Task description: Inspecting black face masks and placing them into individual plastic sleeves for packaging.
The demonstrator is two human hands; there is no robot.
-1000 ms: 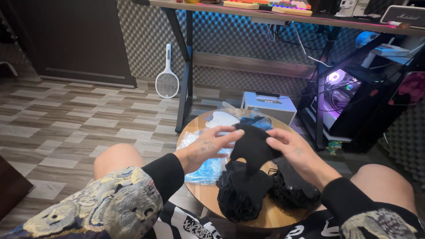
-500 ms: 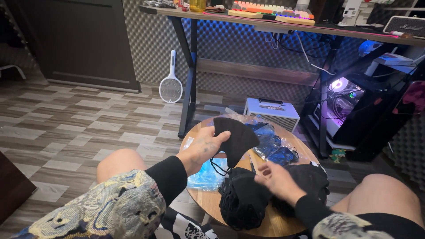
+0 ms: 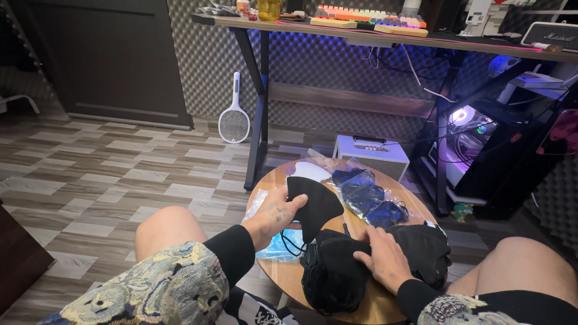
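At nine o'clock on the small round wooden table [image 3: 415, 207], one black fabric face mask [image 3: 314, 204] is being held up off the surface, pinched at its edge by the left hand [image 3: 274, 215], fingers closed on the cloth. Beneath it, a clear plastic packet with a pale blue mask [image 3: 274, 248] is lying flat. At six o'clock, a heap of loose black masks [image 3: 334, 274] is being pressed down by the right hand [image 3: 385, 259], palm flat, fingers spread, gripping nothing. Toward one o'clock, several sealed clear packets holding dark masks [image 3: 367, 195] are lying unopened, so more unpacking is judged to be left.
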